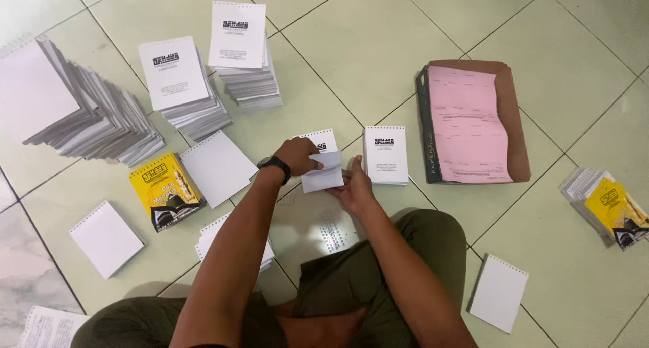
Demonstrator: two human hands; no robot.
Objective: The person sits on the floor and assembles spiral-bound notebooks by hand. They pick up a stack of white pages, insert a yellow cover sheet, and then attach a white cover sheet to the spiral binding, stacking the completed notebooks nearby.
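A small white booklet (pixel 323 170) is lying on the tiled floor (pixel 378 57) between stacked notepads (pixel 247 57), the left hand (pixel 299 155) pinching its page with closed fingers, the right hand (pixel 353 186) bracing its edge.

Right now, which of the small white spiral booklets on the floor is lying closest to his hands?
The printed-cover booklet lying just beside the right hand, left of the pink-paged binder. The other booklets sit farther off.

Toward the tiled floor's (pixel 378 43) far left corner you see three tall stacks of white spiral booklets (pixel 88 111). A yellow-covered booklet (pixel 165 191) lies near its left edge, and a pink sheet on a brown folder (pixel 470 121) lies toward its right edge.
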